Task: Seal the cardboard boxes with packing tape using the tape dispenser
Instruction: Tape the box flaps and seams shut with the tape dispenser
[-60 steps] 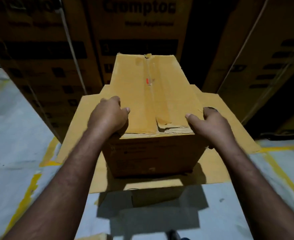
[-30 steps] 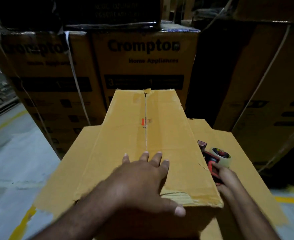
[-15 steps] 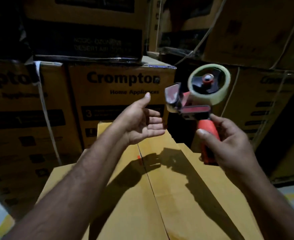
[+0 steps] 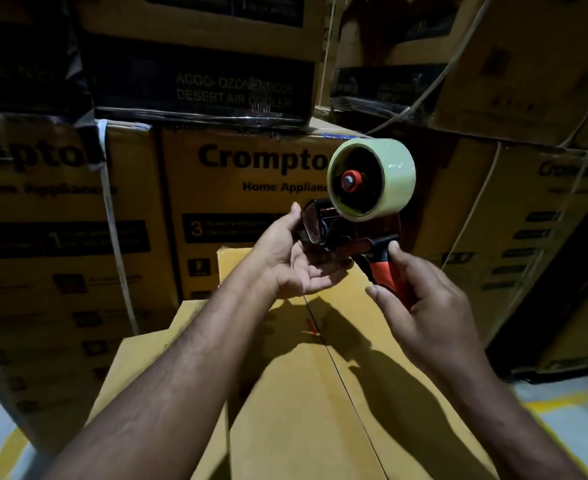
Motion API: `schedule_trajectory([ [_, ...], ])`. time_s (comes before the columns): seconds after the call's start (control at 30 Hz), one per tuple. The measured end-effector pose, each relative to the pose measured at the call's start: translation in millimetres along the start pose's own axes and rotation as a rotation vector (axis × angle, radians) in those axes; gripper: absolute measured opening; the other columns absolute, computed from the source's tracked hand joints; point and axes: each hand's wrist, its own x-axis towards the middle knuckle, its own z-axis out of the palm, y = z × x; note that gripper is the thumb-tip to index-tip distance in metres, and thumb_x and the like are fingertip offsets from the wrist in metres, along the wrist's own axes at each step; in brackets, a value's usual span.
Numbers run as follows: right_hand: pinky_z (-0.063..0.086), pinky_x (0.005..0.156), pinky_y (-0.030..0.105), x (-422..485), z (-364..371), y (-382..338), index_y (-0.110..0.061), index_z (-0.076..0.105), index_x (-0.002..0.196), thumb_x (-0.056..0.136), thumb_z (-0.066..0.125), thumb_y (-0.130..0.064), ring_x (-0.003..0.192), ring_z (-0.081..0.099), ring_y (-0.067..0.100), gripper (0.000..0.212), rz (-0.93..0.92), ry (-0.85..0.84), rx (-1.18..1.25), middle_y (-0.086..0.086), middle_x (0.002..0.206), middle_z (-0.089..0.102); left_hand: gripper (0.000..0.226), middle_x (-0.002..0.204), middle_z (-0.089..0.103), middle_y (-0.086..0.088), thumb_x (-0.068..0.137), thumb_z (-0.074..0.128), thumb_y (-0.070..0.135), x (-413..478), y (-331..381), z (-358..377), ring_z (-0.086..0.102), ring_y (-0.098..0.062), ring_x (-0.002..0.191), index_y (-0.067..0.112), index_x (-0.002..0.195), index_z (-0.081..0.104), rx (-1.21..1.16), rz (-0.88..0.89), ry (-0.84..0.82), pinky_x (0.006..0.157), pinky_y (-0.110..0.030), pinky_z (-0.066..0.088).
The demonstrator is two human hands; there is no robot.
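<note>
The right grip (image 4: 431, 306) clenches the red-and-black handle of the tape dispenser (image 4: 354, 237) and holds it upright in the air, with the tape roll (image 4: 389, 181) above that grip. The left grip (image 4: 296, 261) is released, palm up. Its fingers lie loosely extended under the dispenser's front end, thumb beside the guard. The cardboard box (image 4: 303, 393) lies below both grips, flaps closed, and stacked Crompton cartons (image 4: 237, 174) stand beyond them.
</note>
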Motion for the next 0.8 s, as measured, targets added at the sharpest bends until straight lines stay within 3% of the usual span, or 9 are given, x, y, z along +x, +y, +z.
schedule_trajectory([
  [0.13,0.034,0.077,0.003,6,9,3,-0.013,0.051,0.144,0.082,0.065,-0.042,0.108,0.05,0.011,0.069,0.011,-0.02,0.02,0.008,0.128,0.062,0.055,0.11,0.073,-0.015,0.092,0.06,0.062,7,12,-5,0.07,-0.031,0.099,0.011,0.111,0.07,-0.007,0.016,0.033,0.072,-0.041,0.06],
  [0.23,0.035,0.079,0.004,9,18,9,-0.012,0.05,0.145,0.082,0.063,-0.042,0.111,0.048,0.012,0.071,0.01,-0.04,0.024,0.009,0.13,0.061,0.039,0.11,0.065,-0.016,0.091,0.065,0.051,14,17,-8,0.064,-0.025,0.087,0.012,0.098,0.067,0.061,0.002,0.061,0.065,-0.032,0.057],
  [0.37,0.038,0.08,0.008,17,29,15,-0.012,0.048,0.146,0.083,0.065,-0.041,0.113,0.048,0.012,0.071,0.03,-0.045,0.059,0.01,0.132,0.059,0.022,0.097,0.066,-0.013,0.093,0.064,0.028,29,29,-15,0.062,-0.022,0.081,0.009,0.082,0.064,0.126,0.005,0.083,0.058,-0.03,0.058],
  [0.53,0.039,0.082,0.007,36,39,20,-0.012,0.046,0.147,0.086,0.066,-0.039,0.114,0.048,0.01,0.07,-0.002,-0.058,0.069,0.008,0.134,0.057,0.009,0.077,0.066,-0.013,0.097,0.056,0.007,45,68,-27,0.062,-0.017,0.066,0.001,0.099,0.063,0.392,-0.012,0.078,0.055,-0.026,0.061],
  [0.67,0.046,0.083,0.017,50,50,24,-0.014,0.043,0.149,0.088,0.069,-0.037,0.115,0.047,0.011,0.07,0.01,-0.049,0.093,0.007,0.136,0.056,0.022,0.087,0.065,-0.014,0.102,0.053,0.009,58,103,-26,0.065,-0.016,0.064,-0.003,0.118,0.06,0.654,-0.004,0.111,0.057,-0.026,0.062],
  [0.8,0.051,0.089,0.027,61,67,27,-0.014,0.043,0.15,0.089,0.072,-0.031,0.117,0.045,0.011,0.07,0.06,-0.028,0.128,0.007,0.137,0.055,0.021,0.089,0.076,-0.014,0.102,0.053,0.006,73,117,-22,0.074,-0.018,0.074,-0.001,0.114,0.068,0.808,0.137,0.201,0.07,-0.031,0.064],
])
